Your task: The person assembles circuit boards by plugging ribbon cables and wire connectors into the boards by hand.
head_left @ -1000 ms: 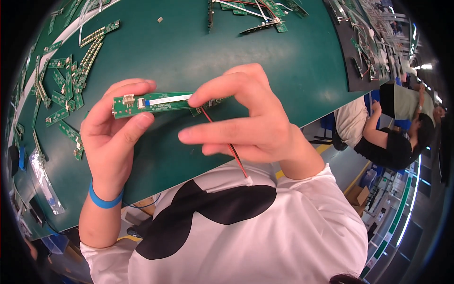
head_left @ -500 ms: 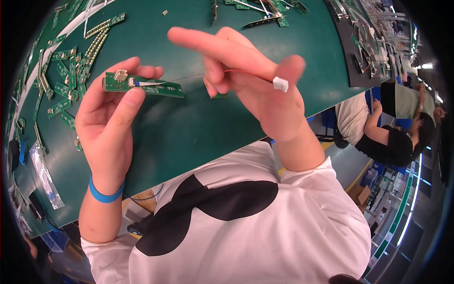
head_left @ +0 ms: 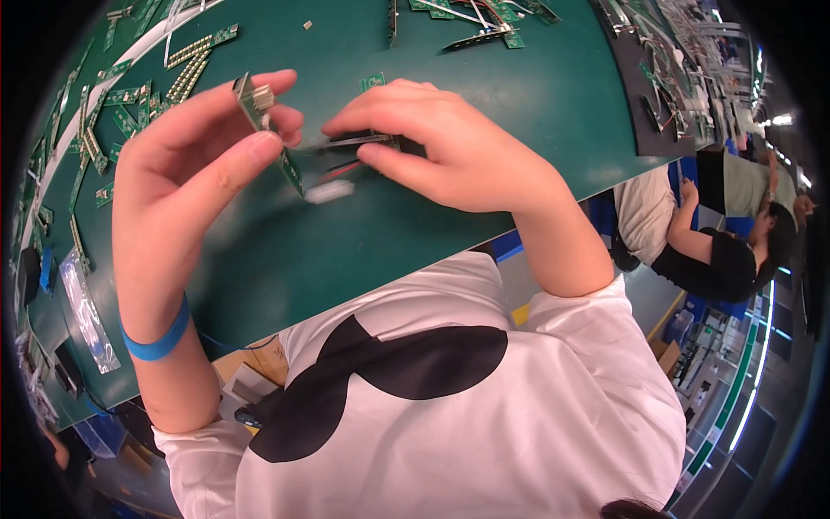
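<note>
Between thumb and fingers my left hand [head_left: 194,173] pinches a narrow green circuit board [head_left: 293,175], tilted nearly on edge, with a cream socket on its face. My right hand [head_left: 454,147] is closed, palm down, on a second small circuit board [head_left: 372,81], whose green end sticks out beyond the fingers; most of it is hidden. A thin flat cable [head_left: 350,141] runs between the hands, partly blurred. Below it, a red wire [head_left: 341,170] leads from under my right hand to a white plug [head_left: 330,191], smeared by motion and hanging near the left board's lower end.
Loose green circuit boards [head_left: 130,95] lie scattered at the left of the green table [head_left: 363,251]. More boards with cables [head_left: 480,36] lie at the far edge. A clear plastic bag [head_left: 89,316] is at the left. A black mat [head_left: 635,86] borders the right; another person [head_left: 722,259] sits beyond.
My left hand has turned its board from nearly level to steeply tilted. My right hand has rolled from palm up to palm down, and the white plug has swung left and down.
</note>
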Demonstrator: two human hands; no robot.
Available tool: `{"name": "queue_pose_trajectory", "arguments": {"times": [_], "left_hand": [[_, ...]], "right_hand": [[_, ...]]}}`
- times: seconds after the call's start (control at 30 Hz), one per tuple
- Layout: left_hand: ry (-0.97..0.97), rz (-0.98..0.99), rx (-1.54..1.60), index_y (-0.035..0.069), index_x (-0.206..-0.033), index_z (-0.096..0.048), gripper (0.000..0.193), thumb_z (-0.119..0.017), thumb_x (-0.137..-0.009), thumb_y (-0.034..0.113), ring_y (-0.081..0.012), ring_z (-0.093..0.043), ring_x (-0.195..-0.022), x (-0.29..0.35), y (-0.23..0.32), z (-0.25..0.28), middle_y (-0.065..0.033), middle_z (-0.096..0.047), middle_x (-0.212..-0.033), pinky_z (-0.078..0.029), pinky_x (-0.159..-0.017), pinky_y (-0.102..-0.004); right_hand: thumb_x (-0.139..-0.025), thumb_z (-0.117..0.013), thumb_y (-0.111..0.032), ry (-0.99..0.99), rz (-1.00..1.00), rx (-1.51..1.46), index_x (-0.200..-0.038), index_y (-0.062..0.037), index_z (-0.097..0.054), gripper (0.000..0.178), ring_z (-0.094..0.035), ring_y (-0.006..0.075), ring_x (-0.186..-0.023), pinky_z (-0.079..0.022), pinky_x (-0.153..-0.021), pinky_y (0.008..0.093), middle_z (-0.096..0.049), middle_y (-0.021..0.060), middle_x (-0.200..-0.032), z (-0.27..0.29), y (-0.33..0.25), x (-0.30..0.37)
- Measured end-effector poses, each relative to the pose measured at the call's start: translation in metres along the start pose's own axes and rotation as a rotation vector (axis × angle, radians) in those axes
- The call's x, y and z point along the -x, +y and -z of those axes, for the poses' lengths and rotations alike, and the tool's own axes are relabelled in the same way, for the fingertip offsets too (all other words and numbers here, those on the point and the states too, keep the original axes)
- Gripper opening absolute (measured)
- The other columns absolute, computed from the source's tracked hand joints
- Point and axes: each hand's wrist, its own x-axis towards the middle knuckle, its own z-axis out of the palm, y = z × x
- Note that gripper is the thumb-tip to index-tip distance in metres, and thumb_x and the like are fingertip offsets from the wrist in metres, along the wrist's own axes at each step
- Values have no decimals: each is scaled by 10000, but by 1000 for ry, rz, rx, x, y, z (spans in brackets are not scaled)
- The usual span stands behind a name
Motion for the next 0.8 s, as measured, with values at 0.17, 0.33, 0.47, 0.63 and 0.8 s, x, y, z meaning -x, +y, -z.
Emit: {"name": "queue_pose_trajectory", "arguments": {"times": [0.17, 0.33, 0.47, 0.63, 0.8], "left_hand": [[-101, -20, -222, -22, -1149, -573, 329, -598, -825, 27, -135, -598, -897, -18, 19, -5, -87, -643, -963, -454, -828, -255], [-181, -178, -596, -13, -1087, -602, 307, -634, -783, 26, -126, -592, -826, -25, 45, -20, -79, -642, -911, -462, -753, -245], [-260, -344, -841, -25, -1049, -605, 313, -649, -741, 5, -153, -588, -777, -20, 58, -35, -95, -635, -878, -460, -720, -263], [-96, -294, -899, -17, -1045, -607, 332, -661, -717, -26, -196, -585, -788, 19, 49, -47, -111, -624, -884, -453, -723, -280], [173, -235, -779, 7, -1031, -626, 331, -666, -707, -41, -195, -596, -769, 47, 18, -47, -102, -639, -883, -461, -722, -279]], "right_hand": [[-813, -583, -116, -180, -47, 206, -1010, -89, -646, 209, -553, 220, -884, -352, -858, 335, -622, 67, -898, 2, -11, -4], [-802, -579, -167, -129, -83, 245, -915, -71, -653, 166, -552, 262, -884, -362, -842, 363, -609, 81, -857, -9, -14, -2], [-777, -596, -136, 15, -162, 396, -976, -26, -598, 228, -515, 286, -953, -404, -848, 397, -557, 120, -929, -15, -16, 0], [-772, -574, -95, 193, -82, 336, -1045, 3, -535, 292, -460, 309, -1058, -421, -869, 396, -513, 148, -1068, 5, -14, 16], [-807, -533, -89, 146, -218, 103, -1037, -7, -565, 246, -574, 226, -874, -461, -781, 309, -596, 105, -961, 32, -5, 2]]}}
